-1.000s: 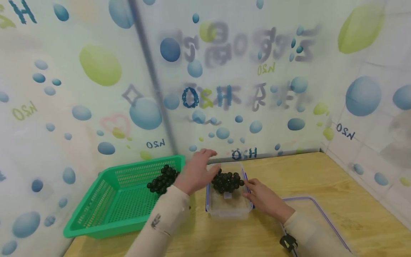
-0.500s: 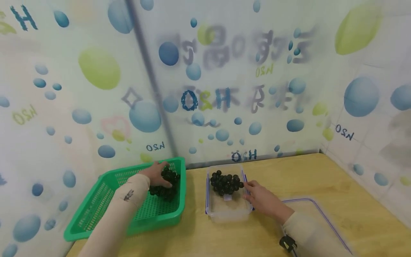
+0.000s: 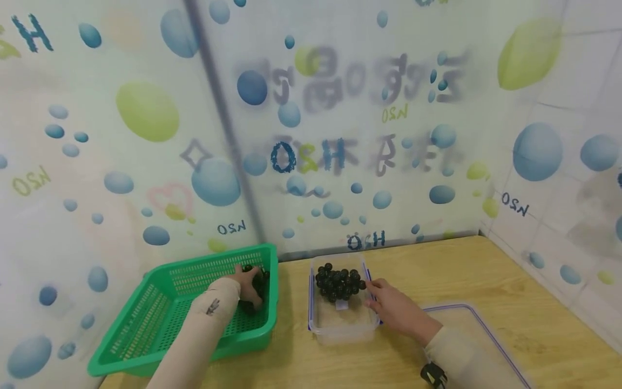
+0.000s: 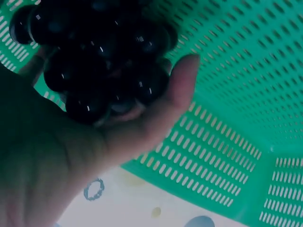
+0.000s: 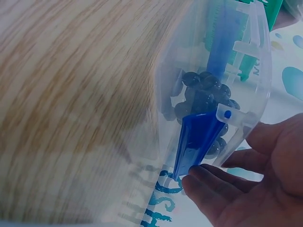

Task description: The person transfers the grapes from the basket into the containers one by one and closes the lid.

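Observation:
Inside the green plastic basket (image 3: 243, 341), my left hand (image 3: 247, 285) grips a bunch of dark grapes (image 4: 104, 56), thumb on one side and fingers on the other. Most of that bunch is hidden by the hand in the head view. A clear plastic container (image 3: 344, 330) stands to the right of the basket, with another bunch of dark grapes (image 3: 337, 282) towards its back end. My right hand (image 3: 396, 308) holds the container's right side, with the thumb at the rim and fingertips against the blue latch (image 5: 199, 137).
A clear lid with a blue-purple seal (image 3: 478, 317) lies on the wooden table (image 3: 427, 262) at the right, partly under the right forearm. A wall covering (image 3: 316, 178) printed with bubbles rises behind the table's back edge.
My left hand has gone from above the container leftwards into the basket, and its fingers have closed round the grapes there. The right hand stays at the container's side.

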`<state>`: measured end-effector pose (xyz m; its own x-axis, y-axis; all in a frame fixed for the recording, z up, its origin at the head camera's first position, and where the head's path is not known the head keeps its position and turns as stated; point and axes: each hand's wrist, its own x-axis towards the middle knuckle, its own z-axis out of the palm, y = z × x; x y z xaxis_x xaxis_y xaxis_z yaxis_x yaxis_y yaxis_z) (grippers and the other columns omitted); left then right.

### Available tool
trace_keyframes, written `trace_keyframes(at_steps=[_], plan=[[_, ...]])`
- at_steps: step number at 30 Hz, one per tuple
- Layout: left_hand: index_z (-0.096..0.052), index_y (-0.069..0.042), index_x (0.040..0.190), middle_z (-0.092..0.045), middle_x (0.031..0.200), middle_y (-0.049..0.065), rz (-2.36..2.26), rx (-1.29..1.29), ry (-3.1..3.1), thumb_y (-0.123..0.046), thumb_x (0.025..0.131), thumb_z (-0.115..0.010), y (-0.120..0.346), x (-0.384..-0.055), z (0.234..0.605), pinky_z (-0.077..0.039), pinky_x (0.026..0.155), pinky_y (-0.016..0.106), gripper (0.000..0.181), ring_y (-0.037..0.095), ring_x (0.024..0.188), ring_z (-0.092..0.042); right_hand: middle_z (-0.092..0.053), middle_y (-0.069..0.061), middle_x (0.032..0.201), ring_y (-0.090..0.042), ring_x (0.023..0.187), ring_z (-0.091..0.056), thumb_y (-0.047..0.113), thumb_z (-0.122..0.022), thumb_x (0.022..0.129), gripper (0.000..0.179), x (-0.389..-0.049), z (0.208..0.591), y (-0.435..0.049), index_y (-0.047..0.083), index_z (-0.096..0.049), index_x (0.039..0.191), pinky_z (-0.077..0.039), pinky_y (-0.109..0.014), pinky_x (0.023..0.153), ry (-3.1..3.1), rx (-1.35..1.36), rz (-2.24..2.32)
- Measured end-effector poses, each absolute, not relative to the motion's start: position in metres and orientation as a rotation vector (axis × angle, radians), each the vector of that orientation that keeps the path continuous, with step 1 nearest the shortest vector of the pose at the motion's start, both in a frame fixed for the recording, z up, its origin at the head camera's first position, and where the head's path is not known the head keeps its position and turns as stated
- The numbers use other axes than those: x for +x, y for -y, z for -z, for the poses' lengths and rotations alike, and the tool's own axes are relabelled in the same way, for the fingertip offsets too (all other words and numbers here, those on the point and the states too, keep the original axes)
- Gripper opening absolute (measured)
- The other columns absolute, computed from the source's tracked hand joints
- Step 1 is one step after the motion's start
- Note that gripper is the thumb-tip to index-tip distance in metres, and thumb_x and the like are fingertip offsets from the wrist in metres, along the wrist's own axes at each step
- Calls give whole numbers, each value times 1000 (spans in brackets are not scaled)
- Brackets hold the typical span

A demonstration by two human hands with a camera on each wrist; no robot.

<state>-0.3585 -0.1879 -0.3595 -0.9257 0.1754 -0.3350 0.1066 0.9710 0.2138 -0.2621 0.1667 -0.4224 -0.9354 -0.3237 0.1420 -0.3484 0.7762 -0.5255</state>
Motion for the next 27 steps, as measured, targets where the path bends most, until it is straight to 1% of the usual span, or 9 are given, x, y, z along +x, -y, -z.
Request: trace_keyframes(at_steps=[4,9,13,17,19,23,27], plan=[[-52,-13,129,-34,126,29,-251,230,-2767,-17,75,-81,188,-360,363,-46,81,56,61,40,100,-45,-47,-28,133,-33,109,-60,14,-56,101,50,-260,420,-167,-13,-42,141,-52,-43,85,2911,552,-874],[-54,-17,119,-41,122,26,-262,272,-2769,-20,77,-80,193,-361,368,-47,76,50,50,35,90,-50,-47,-28,133,-35,112,-58,14,-56,101,49,-260,420,-167,-12,-42,141,-51,-45,87,2911,535,-872],[-54,-18,117,-44,117,23,-308,295,-2785,-20,75,-81,201,-362,374,-47,71,48,50,33,85,-51,-47,-27,135,-34,114,-57,14,-56,101,50,-260,422,-166,-12,-41,142,-50,-45,89,2931,530,-887],[-54,-19,118,-46,111,18,-329,318,-2810,-23,74,-81,211,-364,375,-46,70,46,51,32,87,-50,-47,-26,134,-32,112,-59,14,-56,101,50,-261,423,-165,-11,-41,142,-51,-44,87,2936,539,-886],[-52,-18,118,-45,112,19,-361,353,-2809,-23,77,-80,215,-363,370,-45,68,45,50,32,88,-49,-48,-27,133,-32,110,-59,13,-57,101,50,-262,423,-165,-12,-41,142,-52,-43,86,2930,544,-878],[-49,-16,119,-43,119,23,-470,423,-2803,-20,80,-77,222,-358,351,-43,67,46,48,34,90,-48,-48,-27,133,-33,111,-59,13,-56,101,50,-262,421,-166,-12,-41,142,-51,-43,87,2924,544,-857],[-47,-15,122,-40,127,27,-574,506,-2820,-17,81,-73,227,-352,333,-40,69,47,49,36,95,-47,-47,-27,134,-35,113,-58,13,-56,101,49,-261,420,-166,-12,-42,141,-51,-45,88,2927,540,-842]])
